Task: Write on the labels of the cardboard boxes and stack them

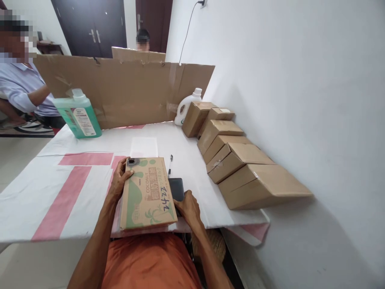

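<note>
Here, carton [147,192] at near edge of tablecloth [96,180]; open room leftward.

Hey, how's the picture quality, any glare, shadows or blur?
In the head view: lighting looks soft and fairly even; faint shadows darken the white wall near the brown boxes; a small glint shows on the dark double doors; the carton looks sharp, COCONUT readable; fine print on the green bottle isn't.
</note>
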The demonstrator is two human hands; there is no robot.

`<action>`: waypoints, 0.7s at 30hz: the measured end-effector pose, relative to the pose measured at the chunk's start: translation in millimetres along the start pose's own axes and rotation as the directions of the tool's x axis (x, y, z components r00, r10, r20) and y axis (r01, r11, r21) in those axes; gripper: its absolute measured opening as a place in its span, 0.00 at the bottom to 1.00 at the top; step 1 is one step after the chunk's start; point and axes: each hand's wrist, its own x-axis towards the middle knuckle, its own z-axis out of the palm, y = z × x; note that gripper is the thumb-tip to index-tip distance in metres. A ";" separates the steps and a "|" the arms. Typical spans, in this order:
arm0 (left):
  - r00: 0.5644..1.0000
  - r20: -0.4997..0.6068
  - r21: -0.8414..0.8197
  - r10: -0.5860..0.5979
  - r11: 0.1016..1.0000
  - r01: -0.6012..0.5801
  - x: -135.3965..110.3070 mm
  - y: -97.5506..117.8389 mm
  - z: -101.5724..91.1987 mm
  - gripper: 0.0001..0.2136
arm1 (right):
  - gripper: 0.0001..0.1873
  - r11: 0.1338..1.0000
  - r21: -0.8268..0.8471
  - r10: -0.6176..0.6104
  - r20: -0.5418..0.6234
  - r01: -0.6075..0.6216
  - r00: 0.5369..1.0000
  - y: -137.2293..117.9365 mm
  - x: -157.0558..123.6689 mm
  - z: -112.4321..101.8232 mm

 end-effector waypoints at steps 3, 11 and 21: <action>1.000 -0.002 -0.008 0.001 1.000 -0.001 -1.6 -0.6 -0.6 0.35 | 0.16 0.975 0.217 -0.069 0.082 0.050 0.994 14.6 4.8 -2.5; 1.000 0.021 -0.018 0.015 1.000 -0.015 -8.0 0.1 2.5 0.34 | 0.24 0.487 0.857 -0.111 0.251 -0.168 0.962 40.9 -23.1 -63.1; 0.995 0.009 0.004 0.104 0.995 -0.104 -6.5 -5.7 2.3 0.31 | 0.33 0.246 0.901 -0.669 0.424 -0.357 0.611 -128.9 -24.0 -56.4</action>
